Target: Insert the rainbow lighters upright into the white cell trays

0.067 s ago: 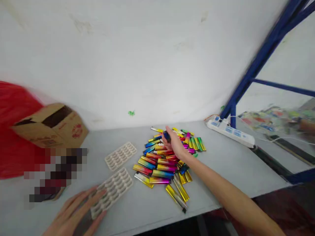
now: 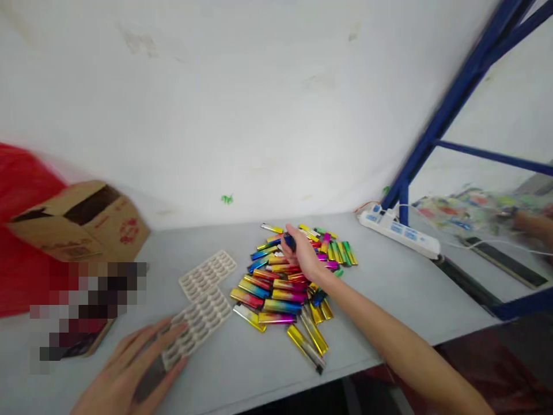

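My left hand [image 2: 133,363] is at the lower left, its fingers wrapped over the near end of a pale tray with rows of slots [image 2: 196,325]. A second slotted tray [image 2: 208,275] lies just behind, touching or overlapping the first. In the middle of the table spreads a pile of shiny lighters [image 2: 285,295] in yellow, red, blue, purple and green. Over the back part of that pile, my right hand [image 2: 300,251] is closed around a dark blue object [image 2: 289,242], which looks like a lighter end; most of it is hidden.
A cardboard box [image 2: 108,230] and red plastic [image 2: 30,242] stand at the left, near a pixelated item. At the back right lie a white power strip [image 2: 400,233] and a blue metal frame [image 2: 449,109]. Another person's hand [image 2: 531,225] is blurred at the far right.
The view has shifted slightly, moving most things a little to the left. The near tray now sits against the other tray. My right hand still grips the dark blue object.
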The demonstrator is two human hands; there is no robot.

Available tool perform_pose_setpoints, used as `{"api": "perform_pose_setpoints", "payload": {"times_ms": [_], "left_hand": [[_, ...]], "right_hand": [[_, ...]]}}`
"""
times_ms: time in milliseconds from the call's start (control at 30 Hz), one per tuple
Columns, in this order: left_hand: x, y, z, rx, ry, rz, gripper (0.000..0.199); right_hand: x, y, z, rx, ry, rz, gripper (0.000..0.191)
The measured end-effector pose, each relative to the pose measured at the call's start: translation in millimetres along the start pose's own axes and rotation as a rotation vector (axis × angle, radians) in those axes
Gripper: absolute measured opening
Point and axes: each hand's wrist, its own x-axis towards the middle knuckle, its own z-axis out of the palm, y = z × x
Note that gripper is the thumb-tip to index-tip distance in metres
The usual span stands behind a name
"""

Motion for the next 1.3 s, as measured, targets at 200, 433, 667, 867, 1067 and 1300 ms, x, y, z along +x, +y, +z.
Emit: {"api": "perform_pose_setpoints", "payload": {"times_ms": [200, 433, 667, 867, 1067, 1300], "left_hand": [[65, 1, 15.1, -0.043, -0.063, 0.028, 0.047], [115, -7, 21.2, -0.138, -0.237, 0.076, 0.045], [129, -9, 22.6, -0.202, -0.266, 0.107, 0.047], [116, -8, 21.3, -0.204, -0.245, 0.013, 0.069], [111, -13, 20.7, -0.195, -0.252, -0.057, 0.069], [111, -10, 20.5, -0.315, -0.264, -0.131, 0.066]], "right_hand": [[2, 0, 2, 0.05, -0.009, 0.078, 0.051], [3, -2, 2, 0.099, -0.013, 0.179, 0.041], [1, -2, 3, 0.095, -0.03, 0.2, 0.042], [3, 1, 2, 0.105, -0.118, 0.197, 0.056], [0, 1, 9, 0.009, -0.284, -0.021, 0.042], [7, -6, 61, -0.502, -0.378, -0.32, 0.028]]}}
